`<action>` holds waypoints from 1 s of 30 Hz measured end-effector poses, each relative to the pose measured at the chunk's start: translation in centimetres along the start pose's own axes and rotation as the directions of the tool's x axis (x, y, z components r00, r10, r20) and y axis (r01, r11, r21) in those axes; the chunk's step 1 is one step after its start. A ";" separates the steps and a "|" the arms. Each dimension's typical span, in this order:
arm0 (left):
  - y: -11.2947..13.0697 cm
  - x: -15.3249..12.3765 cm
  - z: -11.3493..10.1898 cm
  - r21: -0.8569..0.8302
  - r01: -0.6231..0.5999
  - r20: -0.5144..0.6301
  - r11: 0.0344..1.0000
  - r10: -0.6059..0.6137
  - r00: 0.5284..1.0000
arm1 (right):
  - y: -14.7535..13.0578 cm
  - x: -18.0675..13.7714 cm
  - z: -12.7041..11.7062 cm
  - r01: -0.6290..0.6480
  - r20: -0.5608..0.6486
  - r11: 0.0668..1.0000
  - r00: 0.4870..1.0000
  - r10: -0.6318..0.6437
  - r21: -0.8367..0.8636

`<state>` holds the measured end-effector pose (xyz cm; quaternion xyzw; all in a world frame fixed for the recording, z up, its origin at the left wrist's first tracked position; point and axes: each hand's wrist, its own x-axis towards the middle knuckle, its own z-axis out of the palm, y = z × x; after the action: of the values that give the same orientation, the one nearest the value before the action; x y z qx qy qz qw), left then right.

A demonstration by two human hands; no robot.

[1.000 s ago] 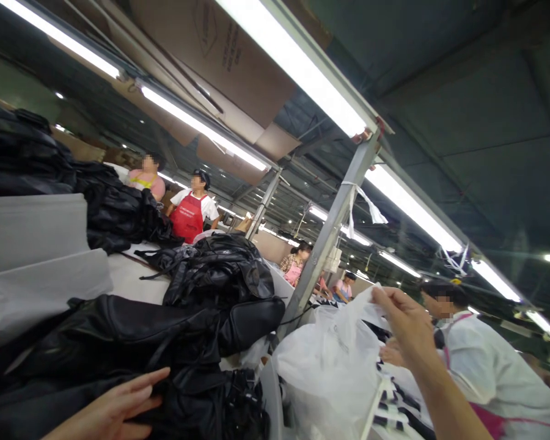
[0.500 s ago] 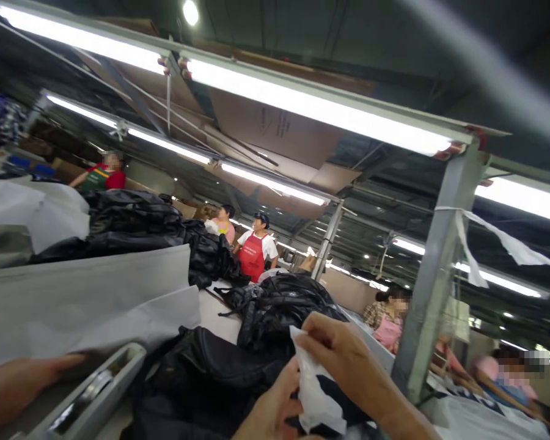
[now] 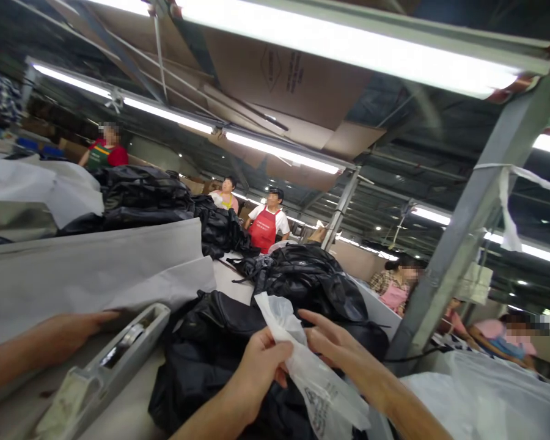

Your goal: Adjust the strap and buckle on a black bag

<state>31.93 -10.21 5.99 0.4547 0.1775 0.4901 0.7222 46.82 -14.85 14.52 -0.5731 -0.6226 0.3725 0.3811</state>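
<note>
A translucent white plastic bag (image 3: pixel 323 385) with dark printing hangs in front of me, its narrow top pointing up and to the left. Pinched between the thumb and fingers of my left hand (image 3: pixel 261 366) is the bag's near edge. My right hand (image 3: pixel 334 342) is at the other edge, index finger stretched out and the remaining fingers curled against the plastic; its thumb is hidden. Below and behind the bag lies a black backpack (image 3: pixel 211 354), partly covered by my hands. More black backpacks (image 3: pixel 311 275) are heaped just beyond.
Another person's arm (image 3: pixel 41 342) reaches in from the left beside a grey-white metal housing (image 3: pixel 114 366). A grey upright post (image 3: pixel 476 232) stands at right, near clear plastic sheeting (image 3: pixel 499 391). Large pale sheets (image 3: pixel 96 269) lie left. Several co-workers are farther back.
My right hand has let go of the bag's top corner and shifted lower along its edge. My left hand now pinches higher up, and more printed plastic shows. The view has dipped.
</note>
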 end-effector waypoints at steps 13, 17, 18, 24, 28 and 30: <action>-0.7 -0.8 -3.7 0.052 0.047 0.106 0.998 -0.052 0.993 | 3.6 0.9 0.0 0.148 -0.344 0.941 0.904 -0.254 -0.306; -1.1 -1.4 -2.6 -0.082 0.034 0.145 0.996 -0.022 0.989 | 3.8 0.2 1.9 0.167 -0.330 0.922 0.899 -0.288 -0.350; -1.4 -1.4 -2.3 -0.083 0.012 0.093 0.997 -0.004 0.996 | 3.8 0.0 2.5 0.181 -0.306 0.931 0.910 -0.281 -0.317; -2.8 -1.4 -2.7 0.060 -0.040 -0.097 0.997 0.045 0.994 | 4.7 -1.8 3.2 0.076 -0.007 0.995 0.997 -0.076 -0.067; -3.4 -1.6 -4.8 0.176 -0.017 -0.086 0.984 0.033 0.996 | 6.6 -3.1 1.5 -0.026 -0.097 0.995 0.995 0.035 0.093; -3.7 -1.7 -5.8 0.204 -0.014 -0.063 0.979 0.028 0.998 | 7.0 -3.7 0.7 -0.097 -0.171 0.962 0.975 0.144 0.254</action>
<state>29.14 -9.25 -0.42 0.5117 0.2456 0.4917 0.6603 49.36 -18.15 7.69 -0.5913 -0.4973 0.4132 0.4820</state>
